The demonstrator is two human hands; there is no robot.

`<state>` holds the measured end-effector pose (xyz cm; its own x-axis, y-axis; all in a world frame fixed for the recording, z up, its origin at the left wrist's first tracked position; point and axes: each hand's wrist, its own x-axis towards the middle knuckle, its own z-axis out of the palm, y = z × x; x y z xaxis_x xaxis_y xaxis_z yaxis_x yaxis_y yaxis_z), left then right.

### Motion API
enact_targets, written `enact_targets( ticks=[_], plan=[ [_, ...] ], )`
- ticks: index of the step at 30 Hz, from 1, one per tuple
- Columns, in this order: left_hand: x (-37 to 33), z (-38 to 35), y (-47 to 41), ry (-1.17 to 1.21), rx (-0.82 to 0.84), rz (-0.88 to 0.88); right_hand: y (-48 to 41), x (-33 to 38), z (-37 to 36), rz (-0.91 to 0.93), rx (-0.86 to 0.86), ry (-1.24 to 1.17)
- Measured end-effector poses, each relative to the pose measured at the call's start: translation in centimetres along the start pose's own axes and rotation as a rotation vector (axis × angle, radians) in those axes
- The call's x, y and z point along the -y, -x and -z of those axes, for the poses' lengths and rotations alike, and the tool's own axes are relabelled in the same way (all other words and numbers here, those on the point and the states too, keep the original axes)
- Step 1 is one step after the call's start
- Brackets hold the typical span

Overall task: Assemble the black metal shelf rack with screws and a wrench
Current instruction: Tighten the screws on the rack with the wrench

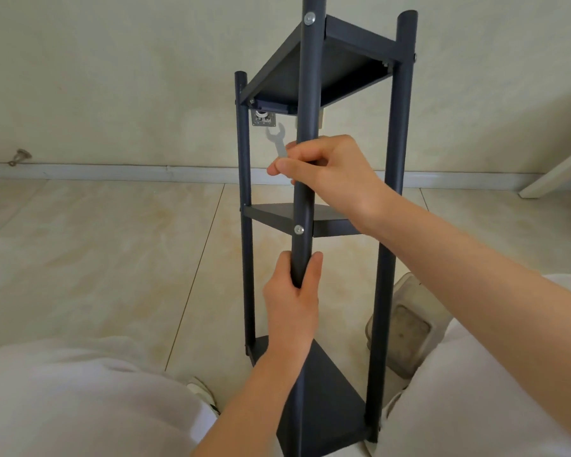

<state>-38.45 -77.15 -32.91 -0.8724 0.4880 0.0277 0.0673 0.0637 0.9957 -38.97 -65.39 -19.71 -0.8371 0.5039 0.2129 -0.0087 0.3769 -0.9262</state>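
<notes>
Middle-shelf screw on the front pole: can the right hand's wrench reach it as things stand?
Probably yes: the screw faces outward, uncovered, between the right hand holding the wrench above and the left hand gripping the front pole below.

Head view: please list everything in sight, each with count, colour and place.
shelf rack: 1, black, standing on the floor between the legs
posts: 3, black, at the rack's corners
shelves: 3, black, top, middle, bottom
screws: 2 clearly seen, silver, on the near post
wrench: 1, silver, just left of the near post
wall plate: 1, grey, on the wall behind the rack
floor: beige tiles
baseboard: 1, pale grey, foot of the wall
furniture leg: 1, white, far right
shoes: 2, pale, beside the rack's base
trousers: white, bottom corners
left hand: grips the near post, low
right hand: pinches the wrench
</notes>
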Motion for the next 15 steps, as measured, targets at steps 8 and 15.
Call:
enact_targets(
  ticks=[8, 15],
  plan=[
    [0.6, 0.7, -1.2, -0.077, -0.021, -0.075, 2.4, -1.8, 1.4, 0.021, -0.106, 0.314],
    [0.9, 1.3, -2.1, -0.106, -0.074, -0.167, 6.4, -5.1, 1.1, -0.024, -0.194, 0.512]
  ],
)
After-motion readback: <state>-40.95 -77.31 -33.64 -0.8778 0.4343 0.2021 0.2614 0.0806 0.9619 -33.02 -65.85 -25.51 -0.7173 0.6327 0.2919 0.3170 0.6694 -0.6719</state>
